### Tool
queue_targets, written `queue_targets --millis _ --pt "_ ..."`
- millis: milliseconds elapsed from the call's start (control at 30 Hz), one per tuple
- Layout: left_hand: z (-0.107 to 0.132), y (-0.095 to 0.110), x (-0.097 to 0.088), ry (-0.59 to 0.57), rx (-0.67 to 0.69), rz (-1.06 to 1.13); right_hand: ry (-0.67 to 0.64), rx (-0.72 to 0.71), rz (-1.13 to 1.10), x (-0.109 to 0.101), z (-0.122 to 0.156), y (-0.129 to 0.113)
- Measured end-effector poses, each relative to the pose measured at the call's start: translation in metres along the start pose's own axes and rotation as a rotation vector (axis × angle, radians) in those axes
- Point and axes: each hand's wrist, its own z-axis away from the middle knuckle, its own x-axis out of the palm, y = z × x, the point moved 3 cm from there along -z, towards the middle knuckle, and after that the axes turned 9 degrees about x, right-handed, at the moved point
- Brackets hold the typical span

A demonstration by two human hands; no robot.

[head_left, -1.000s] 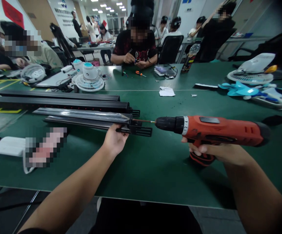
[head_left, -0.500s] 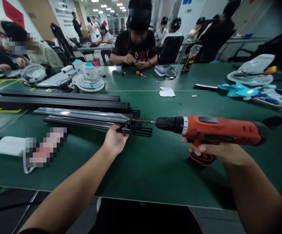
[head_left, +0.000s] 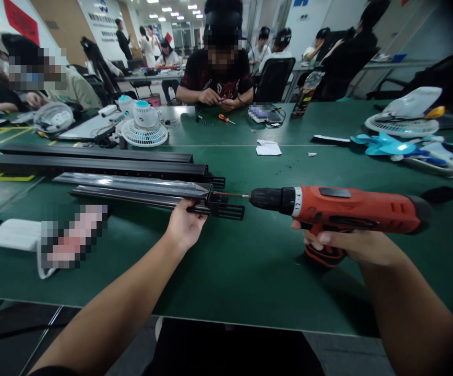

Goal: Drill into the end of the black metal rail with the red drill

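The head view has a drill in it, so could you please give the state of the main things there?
Right hand: closed around the drill's handle
Left hand: holding the bar's end
Drill: roughly level, bit pointing left at the bar's end; spinning or not, unclear
Bar: running left to right
Orange screwdriver: lying unheld
Bottle: standing
Blue fan blades: detached

We see an orange-red drill (head_left: pixel 361 209) with a black chuck (head_left: pixel 267 198) and a white collar (head_left: pixel 297 202) printed with black numbers. Our table (head_left: pixel 246 277) is dark green and our rails (head_left: pixel 152 199) black. We also note turquoise fan blades (head_left: pixel 383 144).
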Motion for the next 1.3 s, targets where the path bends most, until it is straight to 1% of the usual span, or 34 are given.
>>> queue_targets --millis 100,267,467,567,733,900,1000,1133,1300 --pt "0.0006 0.0 0.0006 0.011 -0.004 0.003 -0.003 -0.008 -0.004 0.0008 -0.0002 -0.0006" --pt "-0.0034 -0.001 -0.0031 -0.031 0.0 0.006 0.026 -0.002 0.014 -0.0009 0.0003 0.0011" --pt "-0.0028 -0.0011 -0.002 -0.014 -0.002 0.009 0.049 0.014 0.013 -0.0033 0.0016 0.0056" --pt "-0.0019 -0.001 -0.0015 -0.003 0.0 0.006 0.044 0.013 0.014 -0.0029 0.002 0.0068" --pt "-0.0049 -0.0016 -0.0039 -0.033 0.007 0.001 0.026 0.024 0.037 -0.002 0.0019 0.0048" --pt "-0.0036 -0.0013 -0.0018 -0.003 -0.002 0.005 0.01 0.001 0.028 0.0003 0.0014 0.0024" --pt "-0.0004 -0.0008 0.0011 0.026 -0.008 0.008 0.016 0.02 0.035 -0.0004 0.0013 0.0042" --pt "0.0021 -0.0001 0.0035 0.026 -0.007 0.014 0.042 0.049 0.04 -0.0039 0.0018 0.007" --pt "0.0019 -0.0002 0.0033 0.032 -0.012 0.023 0.042 0.03 0.03 -0.0046 0.0015 0.0047"
